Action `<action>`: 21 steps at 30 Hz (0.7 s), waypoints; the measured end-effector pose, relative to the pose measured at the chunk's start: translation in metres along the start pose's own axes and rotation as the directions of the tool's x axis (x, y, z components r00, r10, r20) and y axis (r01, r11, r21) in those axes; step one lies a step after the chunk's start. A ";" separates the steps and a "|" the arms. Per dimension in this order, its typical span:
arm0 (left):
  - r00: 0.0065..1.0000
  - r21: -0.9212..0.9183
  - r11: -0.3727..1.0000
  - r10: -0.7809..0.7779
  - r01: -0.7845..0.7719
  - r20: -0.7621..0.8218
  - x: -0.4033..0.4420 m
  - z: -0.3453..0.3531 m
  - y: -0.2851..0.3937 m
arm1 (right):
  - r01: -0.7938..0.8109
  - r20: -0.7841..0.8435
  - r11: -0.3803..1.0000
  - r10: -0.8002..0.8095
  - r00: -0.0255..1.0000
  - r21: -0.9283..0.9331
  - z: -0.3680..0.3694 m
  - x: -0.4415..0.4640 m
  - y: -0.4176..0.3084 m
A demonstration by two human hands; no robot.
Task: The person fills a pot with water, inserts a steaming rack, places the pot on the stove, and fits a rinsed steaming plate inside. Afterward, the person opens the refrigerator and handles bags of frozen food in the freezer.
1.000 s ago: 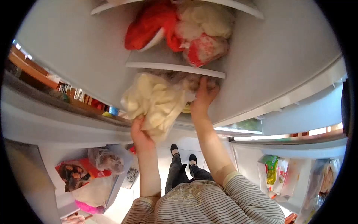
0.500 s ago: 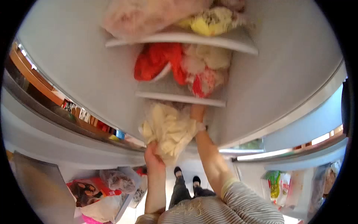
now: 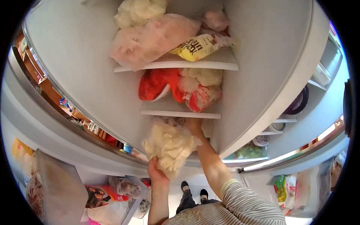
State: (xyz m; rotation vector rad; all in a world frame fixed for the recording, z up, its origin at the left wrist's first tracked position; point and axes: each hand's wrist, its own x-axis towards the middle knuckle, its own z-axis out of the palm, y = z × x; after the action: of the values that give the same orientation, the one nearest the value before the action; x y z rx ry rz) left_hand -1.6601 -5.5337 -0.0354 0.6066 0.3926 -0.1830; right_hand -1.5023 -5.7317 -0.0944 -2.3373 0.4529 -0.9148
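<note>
A clear plastic bag of pale yellow, flat-looking pieces (image 3: pixel 173 148) hangs in front of the lowest freezer compartment. My left hand (image 3: pixel 157 171) grips its lower left side, with the fingers closed on the plastic. Past the bag's right side, my right hand (image 3: pixel 194 125) reaches into the compartment beneath the lower shelf (image 3: pixel 180 113). Its fingers are hidden behind the bag and under the shelf, so their hold does not show. Some frosty packed stuff (image 3: pixel 170 121) shows in that compartment, just behind the bag; its kind is unclear.
On the upper shelf (image 3: pixel 176 65) lie a large pinkish bag (image 3: pixel 153 39) and a yellow-white packet (image 3: pixel 202 45). A red bag (image 3: pixel 157 83) and a red-white bag (image 3: pixel 204 98) sit below. Open doors carry loaded bins (image 3: pixel 108 202) at left and packets (image 3: pixel 285 189) at right.
The view has shifted, so the shelves sit lower and more of the upper one shows. My left hand still holds the bag; my right hand stays inside the lowest compartment.
</note>
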 end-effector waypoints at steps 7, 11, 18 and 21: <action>0.992 -0.112 0.993 -0.034 0.047 0.119 -0.009 0.006 0.008 | 0.068 0.072 0.836 -0.128 0.989 0.545 -0.124 -0.078 -0.052; 1.000 -0.056 0.998 0.030 -0.029 0.010 -0.017 0.018 0.014 | 0.405 -0.422 0.889 -0.291 0.859 0.212 -0.162 0.020 -0.109; 0.969 -0.146 0.986 -0.047 0.085 0.243 -0.018 0.009 0.021 | 0.050 0.048 0.984 -0.042 0.998 -0.170 -0.124 0.130 -0.131; 0.969 -0.175 0.978 -0.068 0.111 0.236 -0.025 0.014 0.023 | 0.042 0.104 0.999 -0.040 0.994 -0.022 -0.114 0.139 -0.119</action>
State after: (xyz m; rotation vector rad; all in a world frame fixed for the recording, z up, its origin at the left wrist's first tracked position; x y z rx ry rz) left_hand -1.6722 -5.5217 -0.0021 0.3767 0.2110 -0.2965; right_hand -1.4724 -5.7540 0.1174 -2.4111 0.3765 -0.8062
